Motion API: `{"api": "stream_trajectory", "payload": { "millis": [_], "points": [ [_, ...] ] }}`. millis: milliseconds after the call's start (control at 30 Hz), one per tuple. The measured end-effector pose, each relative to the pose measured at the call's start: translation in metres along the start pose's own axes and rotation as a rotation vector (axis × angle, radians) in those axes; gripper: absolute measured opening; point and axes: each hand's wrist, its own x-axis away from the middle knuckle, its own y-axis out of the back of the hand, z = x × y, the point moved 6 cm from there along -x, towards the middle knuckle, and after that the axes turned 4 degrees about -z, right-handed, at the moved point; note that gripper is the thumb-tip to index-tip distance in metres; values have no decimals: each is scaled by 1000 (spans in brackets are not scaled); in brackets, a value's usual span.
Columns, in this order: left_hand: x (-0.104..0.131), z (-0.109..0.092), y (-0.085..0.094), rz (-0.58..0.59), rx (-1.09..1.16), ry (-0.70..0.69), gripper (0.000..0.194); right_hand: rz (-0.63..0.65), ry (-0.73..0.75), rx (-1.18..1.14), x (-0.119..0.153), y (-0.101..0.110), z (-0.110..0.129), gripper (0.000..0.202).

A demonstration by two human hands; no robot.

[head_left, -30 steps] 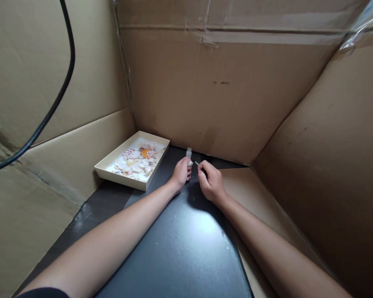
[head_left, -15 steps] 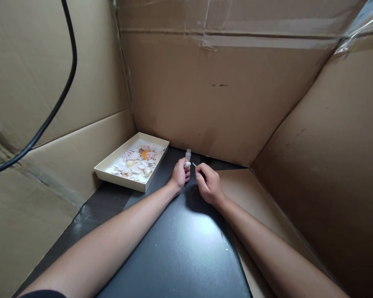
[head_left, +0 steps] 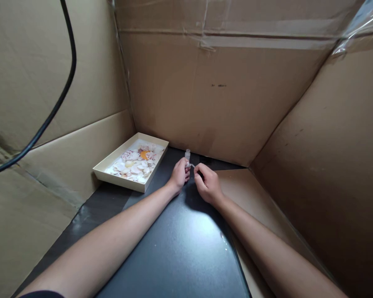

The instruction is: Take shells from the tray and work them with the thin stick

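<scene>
Left hand is gripping a small whitish piece, right hand pinching a slim stick beside it, over the surface's far end, both likely being light, perhaps brittle, needing gentle edge holds.

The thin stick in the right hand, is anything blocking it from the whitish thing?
Nothing visible stands between the thin stick and the small whitish thing in the left hand; I can't tell whether they touch.

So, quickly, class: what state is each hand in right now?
Left hand: closed on a small whitish object, too small to identify.
Right hand: closed, pinching a thin pale stick.
</scene>
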Motion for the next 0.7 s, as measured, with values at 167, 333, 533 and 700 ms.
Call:
{"api": "stream_trajectory", "payload": {
  "millis": [167,333,533,700],
  "points": [
    [0,0,0,-2,-13,-3,15,4,-14,9,0,-1,-1,13],
    [1,-1,0,-14,-32,5,15,25,-26,10,0,-2,-2,15],
    [2,-2,-1,2,-42,-12,14,-22,-13,-17,0,1,-2,17],
    [1,-1,-1,-10,-58,-3,15,-4,-34,-2,0,-1,-3,18]
  ]
}}
